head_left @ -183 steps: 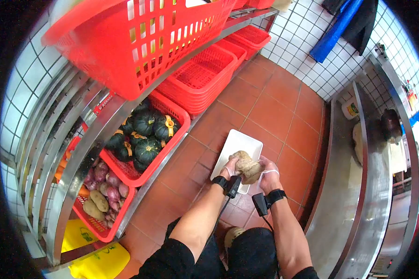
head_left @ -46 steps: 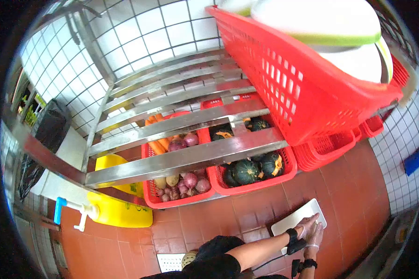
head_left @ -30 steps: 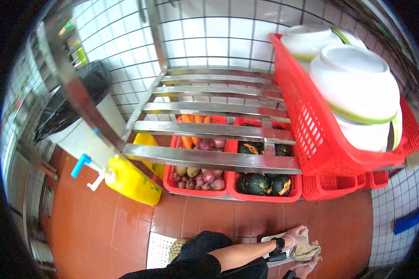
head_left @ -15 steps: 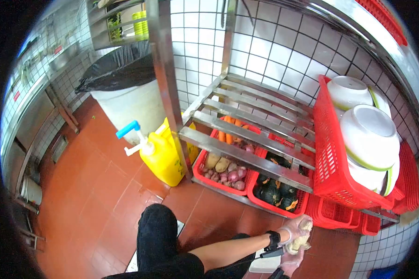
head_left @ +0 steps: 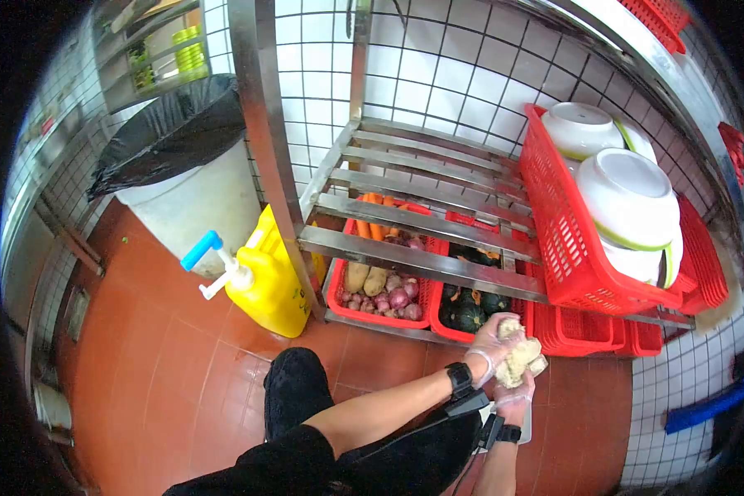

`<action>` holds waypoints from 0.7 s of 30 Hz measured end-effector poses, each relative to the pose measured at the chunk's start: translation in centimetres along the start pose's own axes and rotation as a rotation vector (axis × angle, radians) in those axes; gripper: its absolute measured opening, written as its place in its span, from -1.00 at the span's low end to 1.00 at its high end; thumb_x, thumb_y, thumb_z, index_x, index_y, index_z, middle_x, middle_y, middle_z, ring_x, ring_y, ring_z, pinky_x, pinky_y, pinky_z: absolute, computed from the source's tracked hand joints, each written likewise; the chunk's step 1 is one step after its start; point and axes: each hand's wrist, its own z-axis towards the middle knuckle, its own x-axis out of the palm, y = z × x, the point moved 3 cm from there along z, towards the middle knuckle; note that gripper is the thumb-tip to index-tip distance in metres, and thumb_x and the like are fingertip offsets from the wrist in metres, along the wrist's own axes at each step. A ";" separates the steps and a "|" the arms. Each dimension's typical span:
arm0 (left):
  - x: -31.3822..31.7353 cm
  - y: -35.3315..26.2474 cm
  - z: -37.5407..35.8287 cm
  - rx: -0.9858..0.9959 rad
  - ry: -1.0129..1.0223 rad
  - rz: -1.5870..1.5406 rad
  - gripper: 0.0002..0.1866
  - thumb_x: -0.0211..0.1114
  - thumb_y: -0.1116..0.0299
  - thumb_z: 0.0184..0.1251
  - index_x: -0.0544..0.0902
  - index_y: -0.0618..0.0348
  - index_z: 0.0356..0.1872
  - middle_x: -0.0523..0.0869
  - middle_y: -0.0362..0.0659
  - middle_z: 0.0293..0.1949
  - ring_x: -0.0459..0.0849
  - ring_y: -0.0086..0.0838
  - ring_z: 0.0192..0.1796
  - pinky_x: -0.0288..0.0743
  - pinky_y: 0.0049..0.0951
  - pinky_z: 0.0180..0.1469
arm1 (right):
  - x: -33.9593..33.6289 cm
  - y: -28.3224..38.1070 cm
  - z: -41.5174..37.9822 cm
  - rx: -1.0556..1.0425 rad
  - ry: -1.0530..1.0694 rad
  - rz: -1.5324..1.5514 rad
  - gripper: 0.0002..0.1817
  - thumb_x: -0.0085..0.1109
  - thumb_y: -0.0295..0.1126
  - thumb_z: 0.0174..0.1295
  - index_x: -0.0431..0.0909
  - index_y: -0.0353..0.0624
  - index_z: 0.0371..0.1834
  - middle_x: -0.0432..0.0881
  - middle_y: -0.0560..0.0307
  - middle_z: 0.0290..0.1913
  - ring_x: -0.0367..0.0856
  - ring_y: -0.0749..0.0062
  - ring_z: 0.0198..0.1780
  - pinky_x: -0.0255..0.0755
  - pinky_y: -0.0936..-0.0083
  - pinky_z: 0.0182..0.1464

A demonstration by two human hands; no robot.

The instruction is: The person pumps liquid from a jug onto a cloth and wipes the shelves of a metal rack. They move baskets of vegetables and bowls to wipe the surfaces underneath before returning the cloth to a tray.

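Observation:
Both of my hands, in clear gloves, hold pale, lumpy pieces [head_left: 517, 361] between them. My left hand [head_left: 488, 345] wraps the upper left side of the pieces, and my right hand [head_left: 514, 395] supports them from below. What the pieces are I cannot make out. A white container [head_left: 527, 420] shows partly beneath my right hand, mostly hidden by the wrists. Just beyond my left hand is a red basket of dark green squashes [head_left: 465, 314].
A steel rack [head_left: 422, 263] stands ahead, with a red basket [head_left: 566, 240] of white bowls [head_left: 626, 198]. Below are onions [head_left: 397, 298], potatoes [head_left: 365, 278] and carrots [head_left: 370, 223]. At left are a yellow jug [head_left: 269, 285] and a lined bin [head_left: 194, 202].
Both hands have moved up and come nearer the squash basket, still holding the pale pieces, which now show more fully. The camera view has shifted, so the rack and bin appear further left.

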 end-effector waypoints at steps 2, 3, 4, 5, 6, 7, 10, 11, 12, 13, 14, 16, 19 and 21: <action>-1.8 -0.2 -0.6 -0.066 0.009 0.107 -0.57 0.48 0.32 0.33 0.52 0.22 0.11 0.67 -0.17 -0.07 0.66 -0.53 -0.05 0.63 -0.46 0.01 | 4.3 1.2 -1.0 0.093 -0.047 0.311 -0.41 0.09 -0.29 0.36 0.32 -0.18 0.46 0.46 -0.04 0.43 0.41 0.08 0.45 0.20 0.05 0.53; -2.4 -0.6 -1.1 -0.106 -0.010 0.148 -0.57 0.53 0.32 0.28 0.54 0.27 0.03 0.69 -0.19 -0.11 0.67 -0.55 -0.08 0.63 -0.46 0.00 | 6.3 1.7 -1.7 0.160 -0.075 0.572 -0.41 0.09 -0.30 0.36 0.32 -0.18 0.46 0.45 -0.04 0.44 0.40 0.08 0.45 0.19 0.03 0.53; -3.0 -1.1 -1.2 -0.150 0.157 0.144 -0.58 0.55 0.32 0.25 0.55 0.26 0.00 0.70 -0.21 -0.14 0.67 -0.57 -0.09 0.63 -0.47 0.00 | 6.9 1.7 -1.8 0.142 -0.116 0.558 -0.40 0.09 -0.30 0.36 0.30 -0.17 0.47 0.45 -0.05 0.44 0.40 0.07 0.46 0.17 -0.02 0.53; -3.6 -1.6 -1.2 -0.193 0.325 0.141 -0.59 0.57 0.32 0.22 0.56 0.26 -0.04 0.71 -0.23 -0.17 0.68 -0.58 -0.11 0.63 -0.48 -0.01 | 8.8 2.7 -2.6 0.147 -0.058 0.557 -0.39 0.12 -0.32 0.34 0.30 -0.16 0.47 0.46 -0.05 0.43 0.42 0.05 0.44 0.22 -0.01 0.51; -4.2 -1.9 -1.5 -0.210 0.307 0.194 -0.62 0.58 0.33 0.20 0.59 0.22 -0.08 0.72 -0.25 -0.19 0.69 -0.60 -0.11 0.64 -0.49 -0.04 | 8.4 2.4 -2.6 0.135 -0.081 0.529 -0.39 0.13 -0.34 0.33 0.31 -0.16 0.47 0.46 -0.05 0.42 0.43 0.05 0.43 0.26 -0.01 0.50; -4.9 -1.6 -1.1 -0.256 0.362 0.273 -0.64 0.56 0.33 0.23 0.58 0.19 -0.07 0.73 -0.22 -0.14 0.71 -0.58 -0.08 0.65 -0.49 -0.04 | 8.1 2.3 -2.9 0.128 -0.107 0.500 -0.39 0.15 -0.36 0.32 0.31 -0.16 0.46 0.47 -0.05 0.42 0.45 0.05 0.41 0.30 0.00 0.48; -6.9 -0.9 -0.5 -0.653 0.454 0.087 -0.51 0.40 0.04 0.39 0.57 0.17 0.13 0.72 -0.19 0.03 0.73 -0.52 0.02 0.65 -0.41 0.08 | 8.5 2.4 -3.6 0.128 -0.163 0.452 -0.38 0.21 -0.44 0.26 0.34 -0.17 0.43 0.51 -0.03 0.37 0.50 0.06 0.37 0.36 0.01 0.45; -7.4 -1.3 -0.9 -0.675 0.464 0.009 -0.37 0.35 -0.07 0.41 0.52 0.19 0.29 0.70 -0.16 0.12 0.71 -0.50 0.10 0.63 -0.36 0.15 | 8.9 2.6 -3.8 0.124 -0.171 0.432 -0.38 0.21 -0.45 0.24 0.34 -0.17 0.42 0.52 -0.03 0.36 0.50 0.06 0.36 0.36 0.01 0.45; -7.8 -0.5 -0.7 -0.656 0.500 0.049 -0.35 0.34 -0.07 0.41 0.50 0.19 0.32 0.69 -0.14 0.15 0.70 -0.50 0.13 0.61 -0.35 0.19 | 9.4 2.6 -3.7 0.144 -0.150 0.435 -0.38 0.21 -0.46 0.24 0.34 -0.17 0.42 0.52 -0.03 0.35 0.50 0.06 0.36 0.36 0.02 0.45; -8.5 0.9 -0.2 -0.636 0.531 0.090 -0.33 0.34 -0.07 0.41 0.48 0.20 0.35 0.68 -0.13 0.18 0.68 -0.49 0.17 0.59 -0.33 0.22 | 9.8 2.5 -3.7 0.168 -0.128 0.438 -0.38 0.20 -0.48 0.24 0.34 -0.18 0.42 0.52 -0.03 0.35 0.51 0.06 0.36 0.37 0.02 0.45; -9.4 2.3 0.2 -0.692 0.539 0.014 -0.34 0.35 -0.05 0.41 0.48 0.20 0.35 0.68 -0.13 0.18 0.67 -0.48 0.18 0.58 -0.34 0.23 | 10.1 2.3 -3.8 0.195 -0.110 0.442 -0.38 0.20 -0.49 0.24 0.34 -0.19 0.42 0.52 -0.04 0.35 0.51 0.06 0.36 0.37 0.02 0.44; -11.1 4.3 0.3 -0.809 0.541 -0.142 -0.37 0.37 0.00 0.41 0.49 0.21 0.33 0.67 -0.13 0.19 0.66 -0.46 0.20 0.57 -0.35 0.25 | 10.3 1.3 -3.6 0.263 -0.052 0.408 -0.38 0.19 -0.50 0.24 0.34 -0.22 0.42 0.53 -0.05 0.34 0.53 0.07 0.34 0.40 0.04 0.42; -12.8 3.7 -1.1 -0.549 0.358 0.068 -0.41 0.43 0.18 0.38 0.48 0.22 0.33 0.67 -0.14 0.18 0.67 -0.42 0.19 0.56 -0.32 0.26 | 11.2 0.4 -3.5 0.260 0.002 0.277 -0.43 0.16 -0.49 0.27 0.37 -0.31 0.38 0.56 -0.07 0.31 0.57 0.09 0.30 0.44 0.11 0.38; -13.4 3.2 -2.3 -0.494 0.209 0.012 -0.42 0.53 0.39 0.26 0.50 0.22 0.27 0.68 -0.13 0.15 0.69 -0.43 0.12 0.60 -0.34 0.19 | 10.9 -0.1 -4.0 0.278 -0.006 0.160 -0.48 0.14 -0.47 0.29 0.41 -0.28 0.35 0.58 -0.06 0.30 0.57 0.11 0.30 0.42 0.11 0.40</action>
